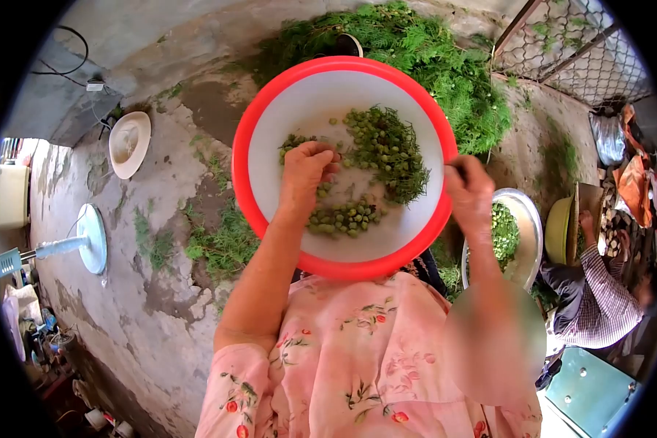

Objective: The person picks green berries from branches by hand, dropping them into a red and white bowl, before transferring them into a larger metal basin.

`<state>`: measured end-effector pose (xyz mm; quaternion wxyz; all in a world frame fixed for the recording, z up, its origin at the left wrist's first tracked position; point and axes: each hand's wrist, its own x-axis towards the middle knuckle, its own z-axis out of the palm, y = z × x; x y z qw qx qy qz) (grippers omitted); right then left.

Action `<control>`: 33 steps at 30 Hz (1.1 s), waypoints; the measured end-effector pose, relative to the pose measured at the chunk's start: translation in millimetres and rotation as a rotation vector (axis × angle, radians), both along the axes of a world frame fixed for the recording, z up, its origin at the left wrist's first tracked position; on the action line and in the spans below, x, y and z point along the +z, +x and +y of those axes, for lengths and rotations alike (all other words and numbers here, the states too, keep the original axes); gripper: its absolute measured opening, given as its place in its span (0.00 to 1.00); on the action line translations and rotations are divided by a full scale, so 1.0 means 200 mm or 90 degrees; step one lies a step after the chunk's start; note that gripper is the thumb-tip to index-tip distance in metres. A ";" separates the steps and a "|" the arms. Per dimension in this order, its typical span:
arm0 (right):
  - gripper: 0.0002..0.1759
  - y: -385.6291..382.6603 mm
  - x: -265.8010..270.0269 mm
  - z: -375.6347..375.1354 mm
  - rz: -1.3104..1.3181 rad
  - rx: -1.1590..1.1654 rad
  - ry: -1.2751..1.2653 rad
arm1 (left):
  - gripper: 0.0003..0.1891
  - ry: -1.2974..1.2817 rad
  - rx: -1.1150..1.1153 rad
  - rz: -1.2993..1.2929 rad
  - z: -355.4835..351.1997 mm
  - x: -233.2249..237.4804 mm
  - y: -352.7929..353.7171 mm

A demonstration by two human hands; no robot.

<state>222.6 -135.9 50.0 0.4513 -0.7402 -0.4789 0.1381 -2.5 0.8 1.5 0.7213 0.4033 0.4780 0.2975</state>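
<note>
A white basin with a red rim [250, 124] rests in front of my body. Inside lie a heap of small round green cones with feathery sprigs [390, 157] and a looser cluster of green cones [350, 217]. My left hand [310, 168] is over the basin's left half, fingers curled and pressed together beside a small group of cones partly behind it. Whatever it pinches is hidden. My right hand [469, 186] is at the right rim with its fingers curled in. I cannot make out what, if anything, lies in them.
Cut green branches [460, 87] are piled beyond the basin. A metal basin of green pieces [529, 219] stands at right, near another person [598, 299] with a yellow tub [558, 230]. Leftward are a straw hat [130, 144], a pale blue stand base [91, 237] and scattered sprigs [230, 244].
</note>
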 end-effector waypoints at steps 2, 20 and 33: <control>0.04 0.13 -0.01 -0.11 0.107 -0.124 -0.037 | 0.08 -0.002 0.002 -0.002 0.00 0.00 0.00; 0.31 -0.01 -0.29 -0.02 0.411 -0.162 -0.014 | 0.09 0.054 -0.010 0.076 -0.01 0.04 0.03; 0.30 -0.01 -0.26 -0.08 0.526 -0.122 0.057 | 0.10 0.725 0.165 0.494 -0.07 0.37 -0.26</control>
